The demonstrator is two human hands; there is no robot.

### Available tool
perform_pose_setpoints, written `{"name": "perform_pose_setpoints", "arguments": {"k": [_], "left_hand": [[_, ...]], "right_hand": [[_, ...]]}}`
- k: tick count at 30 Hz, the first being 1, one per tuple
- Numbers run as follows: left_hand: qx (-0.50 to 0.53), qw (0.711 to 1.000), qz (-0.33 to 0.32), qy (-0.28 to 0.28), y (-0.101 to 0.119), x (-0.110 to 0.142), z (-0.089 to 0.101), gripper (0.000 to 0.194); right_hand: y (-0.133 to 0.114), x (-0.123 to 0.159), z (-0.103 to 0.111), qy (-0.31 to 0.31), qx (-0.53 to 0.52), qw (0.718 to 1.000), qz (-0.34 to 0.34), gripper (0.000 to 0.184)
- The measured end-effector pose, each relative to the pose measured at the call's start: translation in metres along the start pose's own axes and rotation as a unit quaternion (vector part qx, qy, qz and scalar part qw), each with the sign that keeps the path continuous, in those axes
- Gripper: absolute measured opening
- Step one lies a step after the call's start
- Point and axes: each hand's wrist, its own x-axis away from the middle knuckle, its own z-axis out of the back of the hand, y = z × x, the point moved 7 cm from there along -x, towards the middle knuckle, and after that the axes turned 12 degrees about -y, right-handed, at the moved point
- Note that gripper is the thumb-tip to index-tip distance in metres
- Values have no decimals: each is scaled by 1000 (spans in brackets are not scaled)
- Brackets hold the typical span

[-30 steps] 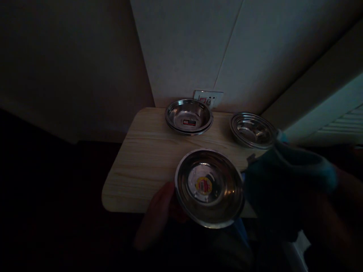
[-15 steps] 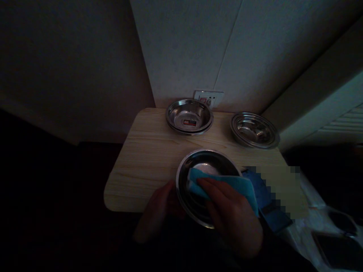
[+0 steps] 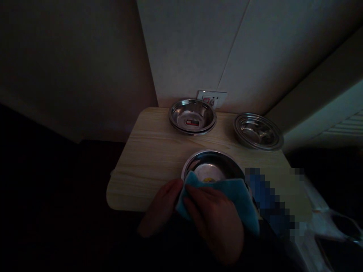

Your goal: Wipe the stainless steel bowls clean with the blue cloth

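A shiny metal bowl (image 3: 214,162) with a yellow sticker on its bottom is at the near edge of the table. My left hand (image 3: 165,202) grips its left rim; part of the fingers is hidden beneath the bowl. In my right hand (image 3: 214,217) is a light blue cloth (image 3: 236,192), pressed over the bowl's near left rim. The cloth covers the near part of the bowl, and one corner hangs down on the right.
Two stacks of metal bowls stand at the back of the wooden table (image 3: 144,162): one stack (image 3: 193,117) near the wall socket (image 3: 212,97), another stack (image 3: 258,132) at the right. A blurred-out patch hides the table's right side.
My right hand came in from the right with the cloth, reached into the bowl, then slid left and nearer onto its rim. My left hand keeps its hold.
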Motion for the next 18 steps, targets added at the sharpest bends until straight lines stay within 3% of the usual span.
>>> {"name": "perform_pose_setpoints", "arguments": {"k": [8, 11, 15, 18], "left_hand": [[-7, 1000, -28, -4, 2, -4, -6, 30], [-4, 999, -33, -28, 3, -5, -10, 32], [-18, 998, -54, 1, 5, -2, -8, 30], [-20, 998, -55, 32, 3, -1, -6, 31]], "right_hand": [[-3, 17, 2, 19, 28, 999, 27, 14], [-6, 12, 1, 33, 41, 998, 17, 13], [-11, 0, -2, 46, 40, 998, -7, 12], [-8, 9, 1, 36, 46, 998, 12, 14]]}}
